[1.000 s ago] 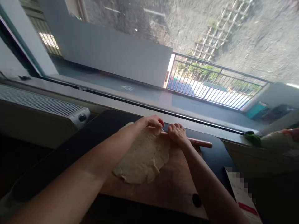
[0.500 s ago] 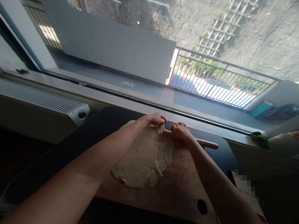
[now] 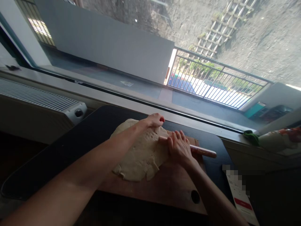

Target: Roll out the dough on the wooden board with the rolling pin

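A broad sheet of pale dough point(image 3: 141, 155) with a ragged near edge lies on a wooden board point(image 3: 176, 188). My left hand point(image 3: 155, 120) is at the far edge of the dough with its fingers curled in; what they hold, if anything, is hidden. The left forearm crosses over the dough. My right hand point(image 3: 180, 147) rests palm down across a wooden rolling pin point(image 3: 203, 151), fingers stretched out flat beyond it. The pin's left end touches the right part of the dough, and its right end sticks out past the board.
The board lies on a dark table point(image 3: 80, 144) against a window sill point(image 3: 113, 98). A white radiator point(image 3: 39, 97) stands at the left. A green cloth point(image 3: 251, 137) is on the right of the sill. A partly blurred printed box point(image 3: 241, 197) lies at the lower right.
My right hand has drawn the rolling pin toward me, and its fingers have straightened out over it. My left hand stays curled near the far dough edge. The view has shifted slightly.
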`<act>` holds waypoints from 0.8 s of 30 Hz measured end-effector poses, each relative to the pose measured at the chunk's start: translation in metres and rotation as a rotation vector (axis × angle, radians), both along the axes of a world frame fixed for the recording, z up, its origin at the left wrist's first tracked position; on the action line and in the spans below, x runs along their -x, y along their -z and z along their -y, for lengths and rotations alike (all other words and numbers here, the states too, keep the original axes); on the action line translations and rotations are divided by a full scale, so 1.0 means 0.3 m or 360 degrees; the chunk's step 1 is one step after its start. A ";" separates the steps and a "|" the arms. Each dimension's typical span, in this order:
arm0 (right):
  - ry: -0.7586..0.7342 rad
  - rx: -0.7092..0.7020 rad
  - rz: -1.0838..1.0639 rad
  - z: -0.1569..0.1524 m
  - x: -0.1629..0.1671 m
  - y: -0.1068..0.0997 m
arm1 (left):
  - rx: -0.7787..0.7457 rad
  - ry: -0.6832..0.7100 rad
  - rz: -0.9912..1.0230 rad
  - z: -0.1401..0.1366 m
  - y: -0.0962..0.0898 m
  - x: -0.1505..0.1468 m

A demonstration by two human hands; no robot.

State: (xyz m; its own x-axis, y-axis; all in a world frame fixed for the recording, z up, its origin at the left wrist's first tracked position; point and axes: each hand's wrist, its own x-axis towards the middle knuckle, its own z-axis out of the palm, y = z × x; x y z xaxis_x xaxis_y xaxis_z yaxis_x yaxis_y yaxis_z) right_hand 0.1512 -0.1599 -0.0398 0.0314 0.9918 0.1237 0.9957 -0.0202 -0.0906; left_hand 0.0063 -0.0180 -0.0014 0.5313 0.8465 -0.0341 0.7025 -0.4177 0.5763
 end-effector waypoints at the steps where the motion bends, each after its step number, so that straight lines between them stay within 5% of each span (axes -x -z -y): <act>1: -0.0040 -0.0076 0.0044 0.085 0.008 0.022 | -0.0073 -0.0027 0.0049 0.029 0.003 0.010; 4: -0.0252 -0.0143 0.0145 0.299 0.018 0.060 | -0.0360 -0.0082 0.0295 0.165 0.014 0.071; 6: -0.0324 -0.0117 0.0149 0.349 0.015 0.043 | -0.0576 -0.0121 0.0465 0.295 0.024 0.126; 12: -0.0273 -0.0049 0.0019 0.191 -0.013 -0.061 | -0.0588 0.0191 0.0204 0.641 0.073 0.255; 19: -0.0264 0.0090 -0.0107 0.168 0.021 -0.101 | -0.0816 0.0247 -0.0081 0.688 0.109 0.262; 24: -0.0095 0.0077 -0.0202 0.161 0.124 -0.076 | -0.0819 0.0265 0.0050 0.690 0.138 0.289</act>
State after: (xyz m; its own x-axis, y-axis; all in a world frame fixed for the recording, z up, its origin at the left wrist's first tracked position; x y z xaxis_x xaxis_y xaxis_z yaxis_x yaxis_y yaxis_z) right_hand 0.1140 -0.2083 -0.0171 -0.0154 0.9971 0.0748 0.9758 0.0313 -0.2162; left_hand -0.0804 -0.2250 -0.0427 0.6537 0.6542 0.3805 0.5886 -0.7555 0.2877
